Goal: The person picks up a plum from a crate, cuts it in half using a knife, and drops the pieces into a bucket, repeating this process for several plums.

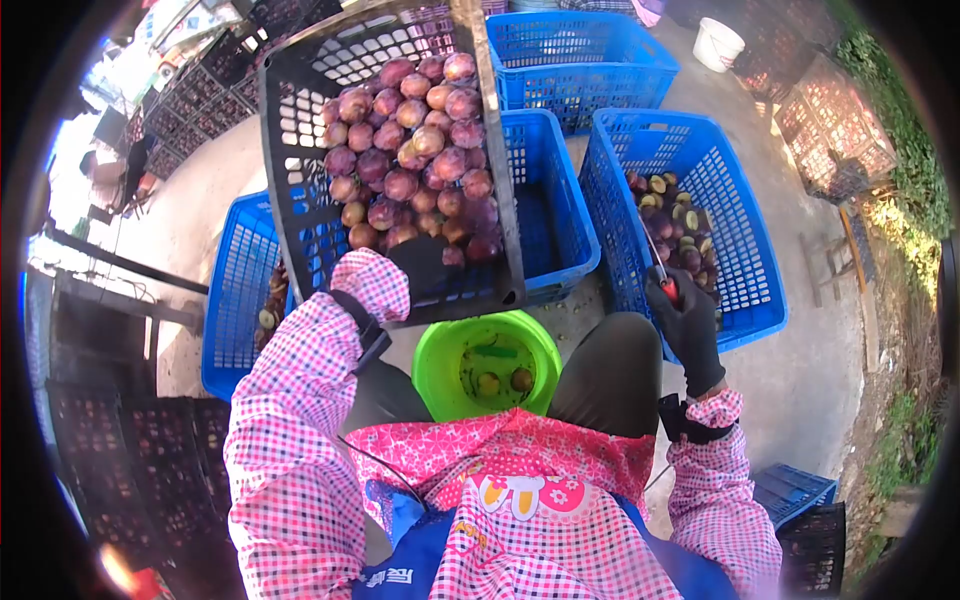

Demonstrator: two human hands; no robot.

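My left hand (420, 268), in a black glove, reaches into the near end of a black crate (400, 310) full of purple-red plums (415, 150); its fingers are hard to make out against the dark crate. In a black glove too, my right hand (686, 325) is closed on a knife (668, 287) with a red handle, its thin blade pointing up and away. Beyond that hand, a blue crate (740, 265) holds plums (680, 225), some showing cut, greenish-yellow flesh. Between my knees sits a green bucket (430, 370) with a few fruits and a green object inside.
Blue crates stand under and beside the black one (555, 200), at the left (225, 290) and behind (580, 75). A white bucket (718, 44) is at the back right. Stacked dark crates (130, 450) line the left; another fruit stack (840, 120) is at the right.
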